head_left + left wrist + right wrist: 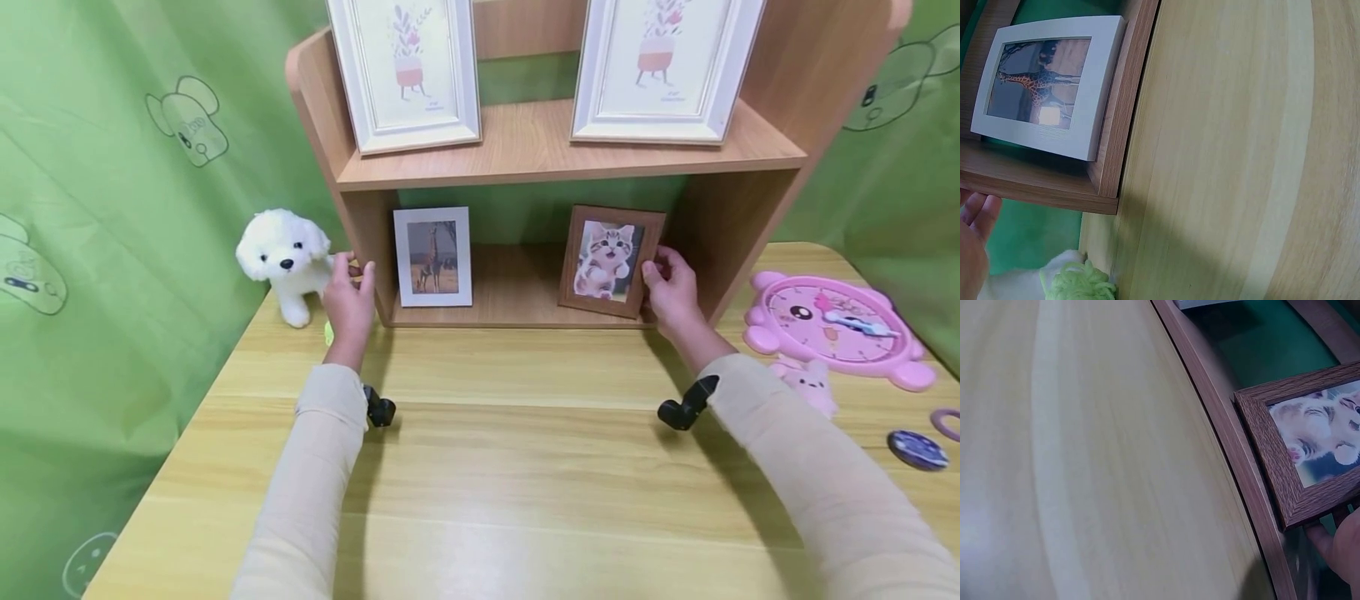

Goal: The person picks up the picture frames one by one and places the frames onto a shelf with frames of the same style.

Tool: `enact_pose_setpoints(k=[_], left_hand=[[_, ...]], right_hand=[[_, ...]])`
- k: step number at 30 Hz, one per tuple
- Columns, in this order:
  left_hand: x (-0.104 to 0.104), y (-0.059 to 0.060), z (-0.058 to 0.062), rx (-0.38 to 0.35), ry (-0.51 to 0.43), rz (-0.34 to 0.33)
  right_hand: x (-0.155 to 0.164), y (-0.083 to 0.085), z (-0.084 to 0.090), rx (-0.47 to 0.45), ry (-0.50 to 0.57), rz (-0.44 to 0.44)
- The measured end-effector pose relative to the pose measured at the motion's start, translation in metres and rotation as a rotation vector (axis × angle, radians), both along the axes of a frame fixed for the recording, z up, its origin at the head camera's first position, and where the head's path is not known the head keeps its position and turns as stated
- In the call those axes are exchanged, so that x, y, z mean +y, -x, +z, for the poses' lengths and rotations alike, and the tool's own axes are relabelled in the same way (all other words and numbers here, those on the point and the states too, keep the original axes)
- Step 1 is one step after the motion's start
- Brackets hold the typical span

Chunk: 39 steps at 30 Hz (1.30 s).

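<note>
A brown wooden picture frame [611, 261] with a kitten picture stands slightly tilted on the lower shelf, at its right side. My right hand [672, 292] pinches its right edge, thumb at the front and the other fingers partly hidden behind. In the right wrist view, the thumb and fingers are at the edge of the brown frame [1272, 462]. My left hand [350, 304] is at the outer side of the wooden shelf unit's [450, 171] left panel, fingertips right at the wood. A white picture frame [432, 257] with a giraffe picture stands at the lower left, near that panel.
Two larger white frames [468, 100] stand on the upper shelf. A white plush dog [281, 246] is beside my left hand. On the right lie a pink toy clock [832, 321], a small pink plush [810, 383] and a dark blue disc [917, 450]. Green curtain [112, 250] surrounds the table.
</note>
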State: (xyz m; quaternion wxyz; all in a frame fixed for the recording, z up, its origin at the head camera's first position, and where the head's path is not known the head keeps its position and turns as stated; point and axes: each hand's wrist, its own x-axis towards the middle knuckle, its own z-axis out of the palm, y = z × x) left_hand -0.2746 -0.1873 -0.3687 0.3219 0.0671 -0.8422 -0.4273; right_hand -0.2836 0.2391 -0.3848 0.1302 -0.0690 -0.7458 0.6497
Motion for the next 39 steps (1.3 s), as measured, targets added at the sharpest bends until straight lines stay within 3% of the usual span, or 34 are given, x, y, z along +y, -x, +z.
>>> enact_pose_setpoints(k=[26,39], left_hand=[[-0.001,0.002,-0.002,0.017,0.013,0.014],[0.0,0.002,-0.001,-0.017,-0.001,0.009]], right_hand=[[0.001,0.016,-0.005,-0.037,-0.024,0.014],[0.002,0.017,-0.004,-0.041,-0.026,0.025]])
